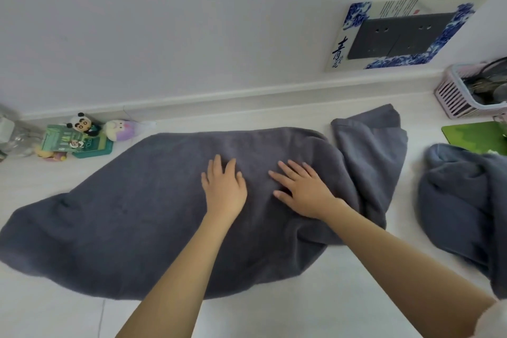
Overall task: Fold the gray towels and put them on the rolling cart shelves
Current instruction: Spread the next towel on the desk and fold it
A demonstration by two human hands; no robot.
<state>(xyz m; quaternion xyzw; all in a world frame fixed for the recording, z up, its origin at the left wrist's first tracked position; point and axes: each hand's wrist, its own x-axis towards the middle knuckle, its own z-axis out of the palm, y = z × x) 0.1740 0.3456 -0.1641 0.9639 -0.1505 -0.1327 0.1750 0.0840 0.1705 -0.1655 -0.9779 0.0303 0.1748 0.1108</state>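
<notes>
Head view, looking down at a white table (274,310) set against a white wall.

Large gray towel (137,214) lies spread across the table, long axis running left to right, surface mostly flat with a few soft wrinkles. Its right end is bunched and rumpled, and a fold of it (370,145) turns up toward the wall.

Left hand (223,189): palm down, fingers straight and slightly spread, pressing flat on the towel near its middle. Holds nothing.

Right hand (304,192): palm down just beside the left, fingers spread wider and angled to the left, also flat on the towel. Holds nothing. The two hands are near each other but apart.

Second gray towel (461,206) sits in a loose heap at the right edge of the table, apart from the first.

Other items: small plush toys (82,122) and a green box (76,143) at the far left by the wall; clear plastic bottle (13,134) at the left edge; pink slatted basket (466,96) at the far right; green mat (477,136) in front of the basket; dark socket panel in a blue-and-white frame (400,33) on the wall.

No rolling cart in view.
</notes>
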